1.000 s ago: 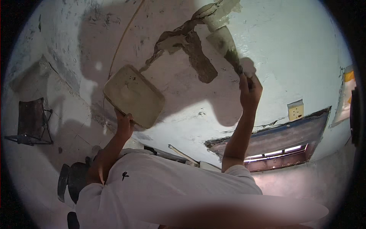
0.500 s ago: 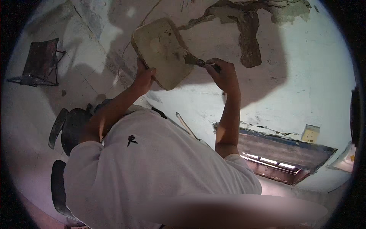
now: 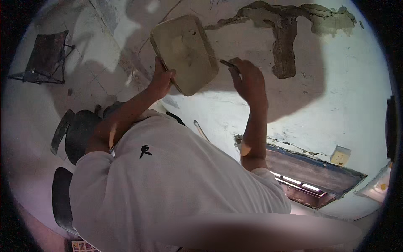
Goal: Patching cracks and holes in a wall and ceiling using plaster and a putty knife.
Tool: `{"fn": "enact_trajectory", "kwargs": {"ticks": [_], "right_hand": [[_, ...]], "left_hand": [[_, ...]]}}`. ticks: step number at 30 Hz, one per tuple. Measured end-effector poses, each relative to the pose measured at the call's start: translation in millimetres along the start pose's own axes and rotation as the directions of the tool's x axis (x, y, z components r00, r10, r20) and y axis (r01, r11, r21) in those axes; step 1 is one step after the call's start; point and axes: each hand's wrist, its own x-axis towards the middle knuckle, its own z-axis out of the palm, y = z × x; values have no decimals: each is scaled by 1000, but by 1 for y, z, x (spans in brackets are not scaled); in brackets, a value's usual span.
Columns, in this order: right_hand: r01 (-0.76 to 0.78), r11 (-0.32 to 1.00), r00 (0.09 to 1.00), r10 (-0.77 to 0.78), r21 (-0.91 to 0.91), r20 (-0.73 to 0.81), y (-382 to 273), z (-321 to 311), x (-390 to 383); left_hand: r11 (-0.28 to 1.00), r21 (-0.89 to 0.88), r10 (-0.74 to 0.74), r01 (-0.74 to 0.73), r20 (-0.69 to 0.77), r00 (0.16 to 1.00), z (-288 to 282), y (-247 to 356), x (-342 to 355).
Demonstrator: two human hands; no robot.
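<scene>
My left hand [image 3: 161, 82] grips the lower left edge of a shallow rectangular tray [image 3: 197, 75], dull beige with rounded corners and a few dark smears, tilted up in front of the wall. My right hand [image 3: 249, 80] is closed round a small trowel [image 3: 226, 63], just right of the tray and apart from it. The trowel is seen nearly edge-on, so its blade barely shows. Beyond that hand, a strip of grey-brown mortar [image 3: 284, 54] runs down the white wall from a longer horizontal band of the same mortar.
A dark folding stool [image 3: 47, 56] stands on the tiled floor at far left. Black chair parts [image 3: 84, 134] lie close by my left arm. To the lower right, a recessed window [image 3: 315, 172] has a broken edge, beside a pale socket box [image 3: 340, 156] on the wall.
The trowel has come off the tray's right side, and my right hand has turned it edge-on. The tray has shifted slightly right and up in the picture with my left hand.
</scene>
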Motion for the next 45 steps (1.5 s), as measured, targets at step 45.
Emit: {"fn": "enact_trajectory", "kwargs": {"ticks": [45], "right_hand": [[-69,772,882,343,632,-322,41,5,-83]], "left_hand": [[997,-16,78,-77,96,992,1,-10,0]]}}
